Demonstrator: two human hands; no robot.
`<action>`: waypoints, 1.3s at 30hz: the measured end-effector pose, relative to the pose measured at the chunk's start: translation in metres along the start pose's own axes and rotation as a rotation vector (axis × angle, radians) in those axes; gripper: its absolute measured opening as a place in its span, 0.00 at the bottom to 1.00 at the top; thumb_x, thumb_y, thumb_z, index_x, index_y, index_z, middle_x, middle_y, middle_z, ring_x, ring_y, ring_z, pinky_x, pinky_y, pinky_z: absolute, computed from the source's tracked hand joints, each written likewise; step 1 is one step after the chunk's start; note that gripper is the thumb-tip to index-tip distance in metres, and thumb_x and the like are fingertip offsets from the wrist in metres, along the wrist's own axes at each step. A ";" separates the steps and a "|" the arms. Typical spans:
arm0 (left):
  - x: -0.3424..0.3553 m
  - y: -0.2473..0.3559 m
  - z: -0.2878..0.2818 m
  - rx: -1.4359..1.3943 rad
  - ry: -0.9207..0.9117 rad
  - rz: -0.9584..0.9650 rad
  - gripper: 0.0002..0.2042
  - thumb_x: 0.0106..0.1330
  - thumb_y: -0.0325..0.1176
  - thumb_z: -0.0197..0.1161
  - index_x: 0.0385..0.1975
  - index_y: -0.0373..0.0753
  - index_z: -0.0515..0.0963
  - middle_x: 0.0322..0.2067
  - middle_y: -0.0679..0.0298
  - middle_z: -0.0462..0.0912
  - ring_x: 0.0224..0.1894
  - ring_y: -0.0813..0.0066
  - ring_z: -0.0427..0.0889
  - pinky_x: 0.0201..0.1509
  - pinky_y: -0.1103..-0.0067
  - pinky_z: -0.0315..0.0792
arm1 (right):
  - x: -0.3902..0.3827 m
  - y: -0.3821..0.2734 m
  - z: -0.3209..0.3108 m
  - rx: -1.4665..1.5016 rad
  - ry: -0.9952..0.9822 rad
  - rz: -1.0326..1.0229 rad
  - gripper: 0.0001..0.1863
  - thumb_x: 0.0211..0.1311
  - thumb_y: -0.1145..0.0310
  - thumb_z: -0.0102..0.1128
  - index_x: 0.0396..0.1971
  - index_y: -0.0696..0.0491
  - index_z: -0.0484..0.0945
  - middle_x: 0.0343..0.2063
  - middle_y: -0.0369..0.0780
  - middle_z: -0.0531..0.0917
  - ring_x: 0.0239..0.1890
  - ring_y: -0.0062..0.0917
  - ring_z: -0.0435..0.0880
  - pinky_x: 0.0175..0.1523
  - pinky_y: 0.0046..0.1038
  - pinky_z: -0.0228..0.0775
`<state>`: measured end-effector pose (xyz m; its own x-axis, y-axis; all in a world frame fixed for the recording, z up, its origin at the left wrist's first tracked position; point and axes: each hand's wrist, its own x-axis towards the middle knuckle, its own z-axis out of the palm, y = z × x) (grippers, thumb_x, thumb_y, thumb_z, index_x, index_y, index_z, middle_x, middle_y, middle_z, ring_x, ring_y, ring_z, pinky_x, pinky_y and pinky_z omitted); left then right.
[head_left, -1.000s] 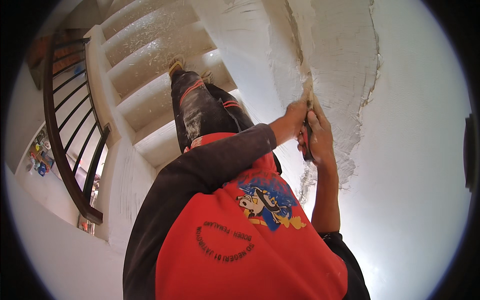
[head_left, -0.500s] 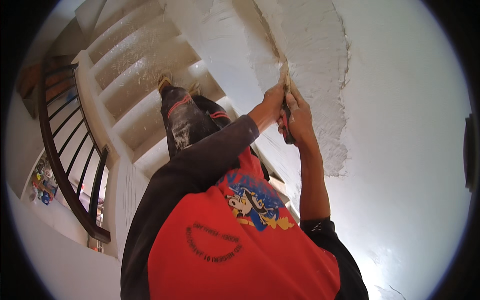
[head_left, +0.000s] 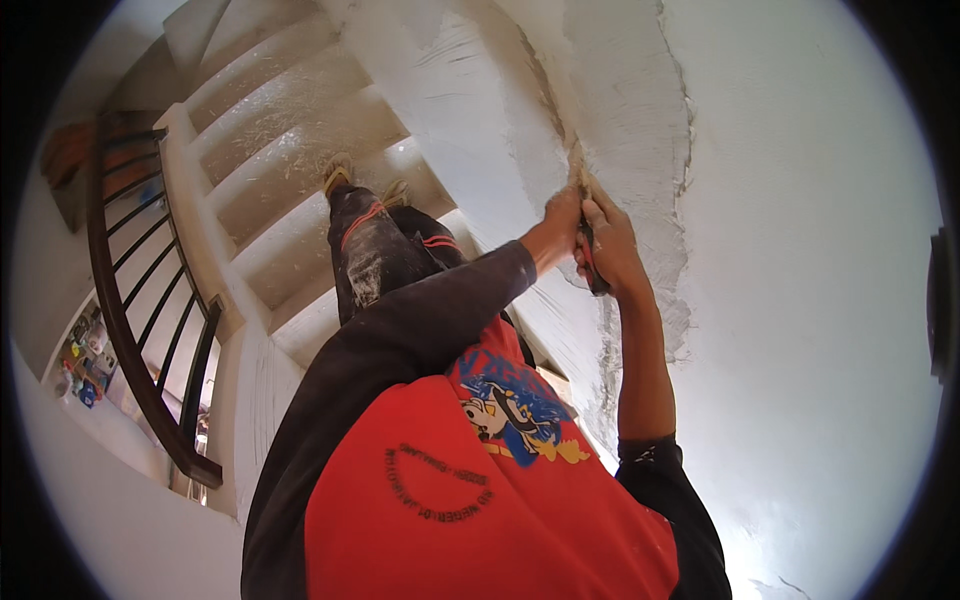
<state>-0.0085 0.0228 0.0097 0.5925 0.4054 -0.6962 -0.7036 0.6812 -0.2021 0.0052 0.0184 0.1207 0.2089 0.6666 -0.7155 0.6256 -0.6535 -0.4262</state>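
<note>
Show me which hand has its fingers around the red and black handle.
The right hand, with the bare forearm: its fingers curl around the handle. The left hand, sleeved nearly to the wrist, sits higher in view.

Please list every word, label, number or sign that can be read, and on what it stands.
Red shirt: curved black lettering, partly legible; not copied out.
Same shirt: blue letters above the cartoon print, partly lost in folds; not copied out.
Red-and-black tool handle: nothing readable.
Small items past the railing: too small.
</note>
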 end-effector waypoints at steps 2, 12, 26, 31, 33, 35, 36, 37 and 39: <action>0.002 0.002 0.001 0.022 0.001 -0.011 0.33 0.57 0.67 0.48 0.33 0.37 0.74 0.28 0.57 0.76 0.25 0.68 0.74 0.18 0.69 0.67 | 0.004 -0.002 0.000 0.042 -0.028 0.049 0.22 0.69 0.64 0.36 0.61 0.48 0.61 0.12 0.32 0.66 0.10 0.16 0.64 0.12 0.21 0.60; 0.019 0.020 -0.017 0.081 -0.081 -0.056 0.34 0.57 0.69 0.44 0.31 0.38 0.74 0.23 0.61 0.76 0.19 0.71 0.73 0.13 0.73 0.63 | 0.019 -0.004 0.009 0.015 -0.060 0.079 0.22 0.68 0.65 0.36 0.62 0.48 0.60 0.11 0.33 0.66 0.09 0.17 0.65 0.13 0.21 0.61; -0.012 0.028 0.005 0.111 0.016 0.097 0.28 0.59 0.65 0.49 0.25 0.40 0.70 0.17 0.66 0.70 0.12 0.76 0.65 0.09 0.78 0.59 | 0.000 -0.008 -0.001 0.197 -0.002 -0.058 0.23 0.69 0.64 0.36 0.64 0.49 0.57 0.14 0.32 0.66 0.10 0.13 0.64 0.13 0.18 0.60; -0.022 0.035 0.013 0.150 0.032 0.027 0.27 0.59 0.65 0.50 0.24 0.41 0.69 0.13 0.67 0.67 0.05 0.76 0.61 0.05 0.76 0.56 | 0.003 -0.019 0.002 0.140 0.036 -0.104 0.24 0.68 0.69 0.34 0.64 0.50 0.56 0.12 0.32 0.65 0.09 0.14 0.63 0.13 0.20 0.60; -0.024 0.040 0.012 0.126 0.032 0.057 0.27 0.59 0.64 0.49 0.23 0.41 0.68 0.13 0.67 0.68 0.06 0.77 0.61 0.06 0.77 0.56 | 0.005 -0.022 0.004 0.109 0.037 -0.029 0.23 0.68 0.69 0.34 0.63 0.50 0.57 0.12 0.32 0.65 0.09 0.14 0.63 0.13 0.21 0.60; -0.024 0.045 0.011 0.123 -0.018 0.005 0.27 0.59 0.64 0.49 0.22 0.41 0.68 0.13 0.67 0.68 0.06 0.76 0.62 0.06 0.77 0.56 | 0.007 -0.024 0.005 0.103 0.028 -0.010 0.23 0.69 0.67 0.35 0.63 0.50 0.58 0.12 0.32 0.66 0.09 0.14 0.63 0.12 0.20 0.60; -0.023 0.046 0.011 0.124 0.020 -0.074 0.27 0.59 0.64 0.49 0.22 0.41 0.68 0.13 0.66 0.68 0.06 0.76 0.62 0.05 0.77 0.56 | 0.008 -0.024 0.005 0.094 0.024 0.002 0.22 0.69 0.66 0.35 0.63 0.50 0.59 0.13 0.32 0.66 0.10 0.14 0.64 0.12 0.20 0.60; -0.022 0.047 0.011 0.095 0.002 0.004 0.28 0.59 0.64 0.49 0.22 0.41 0.68 0.13 0.66 0.68 0.06 0.76 0.62 0.06 0.77 0.55 | 0.008 -0.023 0.005 0.058 0.060 0.009 0.22 0.70 0.64 0.35 0.63 0.49 0.59 0.13 0.32 0.67 0.10 0.14 0.64 0.12 0.19 0.60; -0.021 0.045 0.011 0.082 -0.006 0.095 0.28 0.59 0.65 0.49 0.23 0.41 0.68 0.14 0.66 0.68 0.07 0.76 0.62 0.06 0.77 0.55 | 0.008 -0.022 0.004 0.035 0.051 -0.035 0.22 0.69 0.67 0.35 0.63 0.49 0.59 0.13 0.32 0.66 0.09 0.14 0.63 0.12 0.20 0.60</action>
<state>-0.0479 0.0518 0.0225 0.5273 0.4736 -0.7054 -0.7224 0.6870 -0.0787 -0.0096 0.0367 0.1216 0.2259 0.7065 -0.6706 0.6066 -0.6407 -0.4706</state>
